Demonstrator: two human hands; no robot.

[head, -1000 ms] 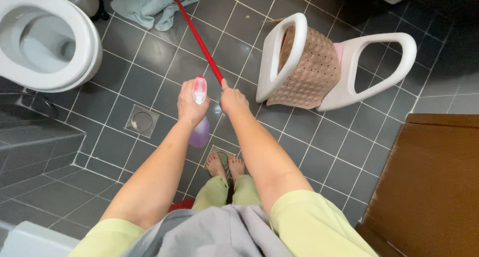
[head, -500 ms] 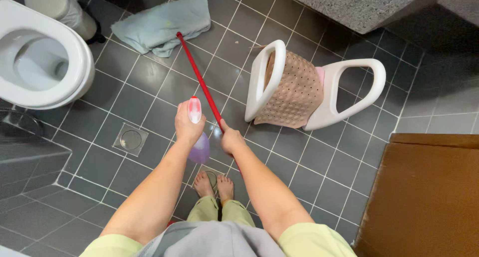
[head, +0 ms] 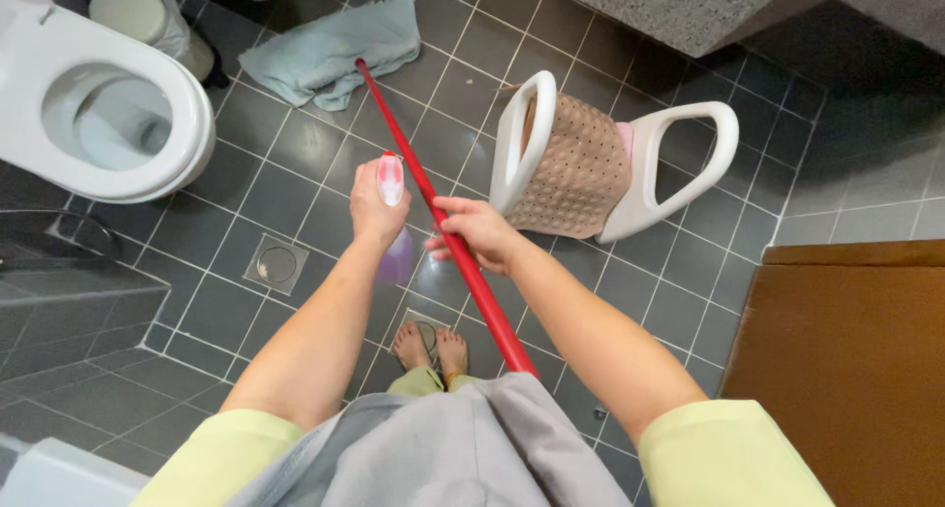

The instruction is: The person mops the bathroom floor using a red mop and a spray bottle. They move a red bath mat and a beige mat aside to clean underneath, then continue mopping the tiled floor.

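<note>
Right hand [head: 479,233] has slid farther up the red pole [head: 433,207] — fingers clenched; left hand [head: 374,207] still grasps the spray bottle [head: 394,221].

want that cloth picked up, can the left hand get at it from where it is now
Probably not: the left hand is shut on the spray bottle, and the cloth lies on the floor by the pole's far end.

My left hand [head: 374,207] covers most of the purple spray bottle [head: 398,256]; the red mop handle's [head: 423,187] lower end disappears behind my grey apron [head: 453,448].
</note>
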